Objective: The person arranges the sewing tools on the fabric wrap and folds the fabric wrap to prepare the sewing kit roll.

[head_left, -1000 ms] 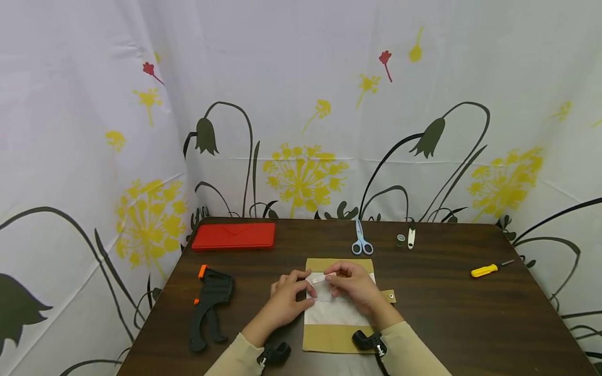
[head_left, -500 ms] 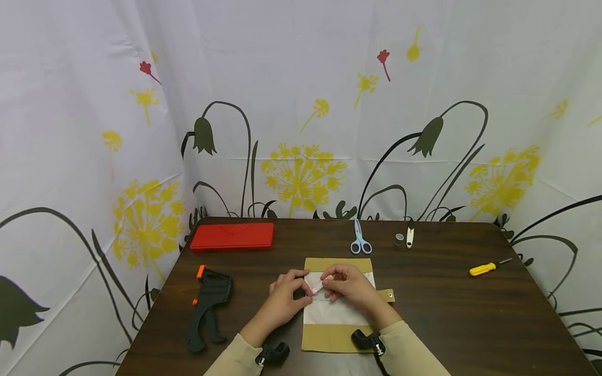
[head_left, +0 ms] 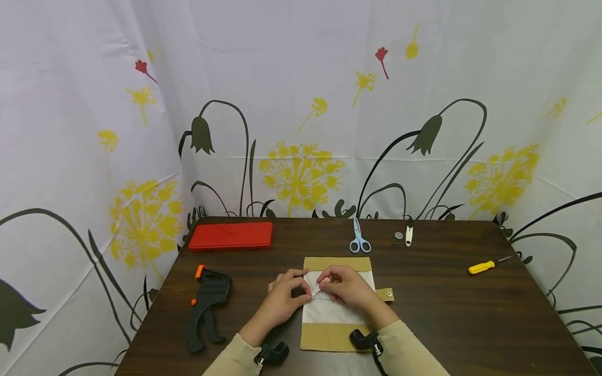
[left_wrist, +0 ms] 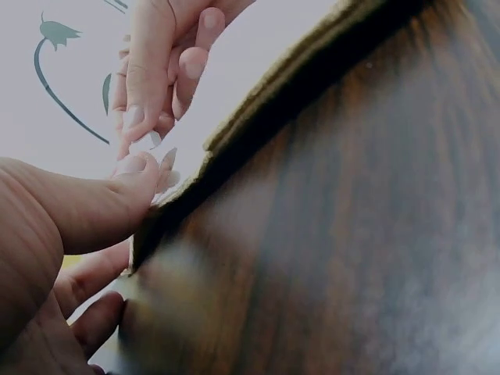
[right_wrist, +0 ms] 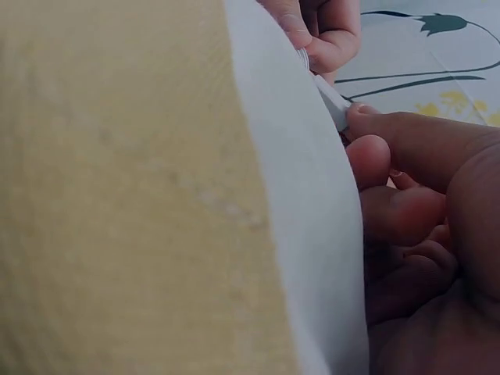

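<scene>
A tan-edged cloth piece (head_left: 332,337) with a white middle lies flat at the table's front centre, a snap tab (head_left: 385,294) at its right side. Above its white part, my right hand (head_left: 352,289) pinches a small whitish strip (right_wrist: 334,104) between thumb and fingertips. My left hand (head_left: 284,300) pinches the other end of that strip, thumb against forefinger, at the cloth's left edge; its other fingers spread over the edge in the left wrist view. What the strip is, I cannot tell.
Behind lie a red case (head_left: 231,236), light-blue scissors (head_left: 359,237), a small round spool-like thing (head_left: 398,237) and a white-handled tool (head_left: 409,235). A black clamp (head_left: 210,303) is left, a yellow screwdriver (head_left: 483,267) right. Patterned curtains hang around the table.
My right hand has moved slightly left and down, nearer my left fingertips. The strip, nearly level earlier, has turned to a steeper slant. My left hand has barely moved.
</scene>
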`<state>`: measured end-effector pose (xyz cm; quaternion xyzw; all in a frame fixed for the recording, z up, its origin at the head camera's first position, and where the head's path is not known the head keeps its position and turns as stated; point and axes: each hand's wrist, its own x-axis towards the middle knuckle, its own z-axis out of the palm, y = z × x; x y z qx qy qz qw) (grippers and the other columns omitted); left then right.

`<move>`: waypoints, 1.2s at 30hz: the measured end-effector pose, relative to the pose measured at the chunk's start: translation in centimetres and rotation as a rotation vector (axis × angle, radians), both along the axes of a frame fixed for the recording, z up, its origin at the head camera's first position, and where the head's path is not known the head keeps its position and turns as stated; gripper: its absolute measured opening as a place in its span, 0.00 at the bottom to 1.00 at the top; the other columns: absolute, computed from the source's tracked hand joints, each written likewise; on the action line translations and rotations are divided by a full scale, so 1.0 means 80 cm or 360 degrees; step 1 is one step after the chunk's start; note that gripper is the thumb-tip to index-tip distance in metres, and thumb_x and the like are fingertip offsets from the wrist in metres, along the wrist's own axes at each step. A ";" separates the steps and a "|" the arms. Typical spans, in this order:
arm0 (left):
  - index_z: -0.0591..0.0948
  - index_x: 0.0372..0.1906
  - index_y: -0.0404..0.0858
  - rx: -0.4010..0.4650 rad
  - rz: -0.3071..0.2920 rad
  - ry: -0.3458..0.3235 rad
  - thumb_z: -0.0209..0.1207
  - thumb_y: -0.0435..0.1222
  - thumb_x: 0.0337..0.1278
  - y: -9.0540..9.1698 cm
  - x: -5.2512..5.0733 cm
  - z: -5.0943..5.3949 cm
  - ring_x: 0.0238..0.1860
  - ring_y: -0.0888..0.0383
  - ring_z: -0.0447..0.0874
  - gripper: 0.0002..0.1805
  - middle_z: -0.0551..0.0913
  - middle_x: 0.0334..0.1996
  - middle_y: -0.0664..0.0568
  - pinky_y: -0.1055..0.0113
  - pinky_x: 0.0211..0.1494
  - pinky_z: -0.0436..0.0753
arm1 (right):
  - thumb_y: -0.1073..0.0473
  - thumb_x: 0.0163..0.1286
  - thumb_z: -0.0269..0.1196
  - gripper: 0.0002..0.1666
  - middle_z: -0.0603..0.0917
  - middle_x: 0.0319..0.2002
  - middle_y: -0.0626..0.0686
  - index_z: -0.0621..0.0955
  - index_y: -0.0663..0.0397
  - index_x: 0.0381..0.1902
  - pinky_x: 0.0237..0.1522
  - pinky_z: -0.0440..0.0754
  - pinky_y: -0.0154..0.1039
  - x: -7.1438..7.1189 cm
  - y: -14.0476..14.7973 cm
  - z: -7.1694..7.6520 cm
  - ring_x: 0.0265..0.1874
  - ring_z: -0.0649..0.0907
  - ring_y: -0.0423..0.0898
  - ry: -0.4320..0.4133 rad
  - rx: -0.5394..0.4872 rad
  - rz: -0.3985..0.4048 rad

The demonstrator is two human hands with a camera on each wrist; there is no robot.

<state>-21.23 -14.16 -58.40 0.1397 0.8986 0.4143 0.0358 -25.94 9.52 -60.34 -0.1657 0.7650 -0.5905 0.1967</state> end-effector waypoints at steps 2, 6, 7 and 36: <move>0.84 0.31 0.56 0.0004 0.0001 -0.0003 0.74 0.38 0.65 0.000 0.000 0.000 0.70 0.40 0.73 0.11 0.81 0.73 0.49 0.35 0.67 0.58 | 0.55 0.77 0.71 0.05 0.79 0.21 0.47 0.89 0.47 0.47 0.20 0.73 0.32 0.000 0.000 0.001 0.16 0.75 0.41 0.0025 0.0034 0.0014; 0.83 0.31 0.56 -0.0001 0.0019 0.0001 0.74 0.39 0.66 0.001 0.000 -0.001 0.70 0.41 0.73 0.12 0.81 0.73 0.50 0.34 0.68 0.58 | 0.54 0.77 0.71 0.05 0.77 0.19 0.46 0.89 0.45 0.47 0.20 0.72 0.33 0.001 0.001 0.002 0.16 0.75 0.42 0.0063 0.0073 0.0037; 0.83 0.30 0.56 0.0000 0.0023 0.0003 0.74 0.39 0.66 0.001 0.000 -0.001 0.70 0.41 0.73 0.12 0.81 0.73 0.50 0.34 0.68 0.58 | 0.53 0.78 0.71 0.05 0.77 0.19 0.46 0.89 0.45 0.46 0.20 0.72 0.33 0.001 0.001 0.002 0.16 0.75 0.42 0.0069 0.0081 0.0037; 0.84 0.29 0.59 0.0024 0.0045 -0.0064 0.73 0.40 0.68 0.004 -0.001 -0.006 0.72 0.40 0.70 0.12 0.80 0.73 0.51 0.34 0.70 0.55 | 0.55 0.76 0.73 0.05 0.84 0.31 0.46 0.87 0.43 0.45 0.22 0.74 0.33 0.004 -0.003 0.006 0.17 0.74 0.42 0.0094 0.0099 0.0041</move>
